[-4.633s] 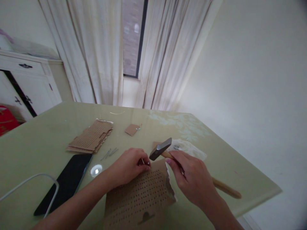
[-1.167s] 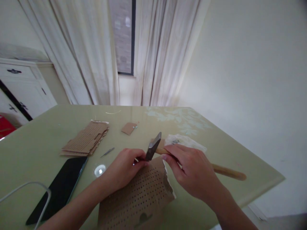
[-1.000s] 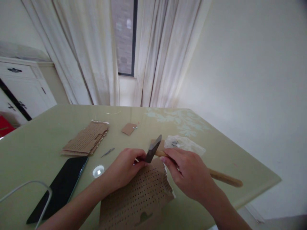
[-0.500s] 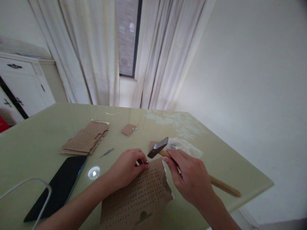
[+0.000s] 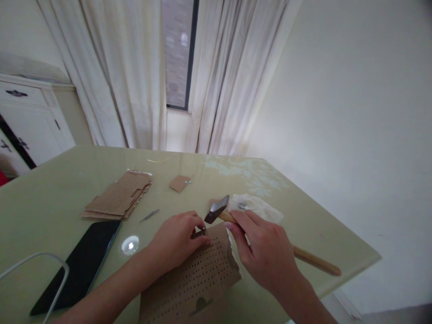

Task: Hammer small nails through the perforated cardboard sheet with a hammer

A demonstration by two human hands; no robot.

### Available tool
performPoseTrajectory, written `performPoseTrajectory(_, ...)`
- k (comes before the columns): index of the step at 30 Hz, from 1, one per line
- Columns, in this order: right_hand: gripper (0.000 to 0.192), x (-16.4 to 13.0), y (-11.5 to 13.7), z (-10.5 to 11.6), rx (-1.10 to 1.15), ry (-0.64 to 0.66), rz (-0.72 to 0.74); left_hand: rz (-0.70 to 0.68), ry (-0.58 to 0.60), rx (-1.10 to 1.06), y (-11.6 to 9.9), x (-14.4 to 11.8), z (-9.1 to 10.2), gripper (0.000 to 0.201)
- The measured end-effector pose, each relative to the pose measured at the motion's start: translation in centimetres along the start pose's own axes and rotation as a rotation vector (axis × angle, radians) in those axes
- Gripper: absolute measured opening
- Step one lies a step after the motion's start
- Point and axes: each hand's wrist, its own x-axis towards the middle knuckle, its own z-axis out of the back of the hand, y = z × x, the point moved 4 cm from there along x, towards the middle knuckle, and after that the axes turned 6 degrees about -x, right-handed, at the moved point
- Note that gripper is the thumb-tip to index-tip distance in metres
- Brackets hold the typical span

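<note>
Hammer (image 5: 218, 209) is clamped in the right hand (image 5: 263, 252), gripped on the wooden handle close to the dark head, which hangs just above the far edge of the perforated cardboard (image 5: 199, 274). Left hand (image 5: 175, 240) rests on that cardboard, fingertips pinched together on a small nail (image 5: 198, 233) near the head. Cardboard lies flat on the surface (image 5: 50, 198). Black phone (image 5: 77, 265), white cable (image 5: 33, 265), stacked cardboard pieces (image 5: 118, 198), loose nail (image 5: 149, 215) and plastic bag (image 5: 254, 206) lie nearby.

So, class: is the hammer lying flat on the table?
No: the right hand grips the hammer by its wooden handle, head raised above the perforated cardboard.
</note>
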Motion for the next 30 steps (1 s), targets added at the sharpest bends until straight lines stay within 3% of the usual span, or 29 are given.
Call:
performPoseTrajectory(7,0.025,0.7,1.8,-0.3,-0.164,0.302,0.013,0.050,0.006,0.066,-0.1,-0.2,-0.2,0.022)
performPoseTrajectory(12,0.024,1.0,1.7,0.5,-0.179,0.264,-0.038,0.039,0.014,0.080,-0.1,-0.1,-0.2,0.022)
performPoseTrajectory(17,0.025,0.8,1.5,-0.8,-0.166,0.381,-0.039,0.047,0.025,0.117,-0.2,-0.1,-0.2,0.022)
performPoseTrajectory(25,0.022,0.4,0.4,-2.2,-0.092,0.306,-0.047,0.024,0.046,0.165,-0.3,-0.2,-0.4,0.023)
performPoseTrajectory(30,0.025,3.1,-2.7,-5.7,0.087,0.042,-0.138,0.011,0.021,0.190,-1.2,-0.5,0.6,0.031)
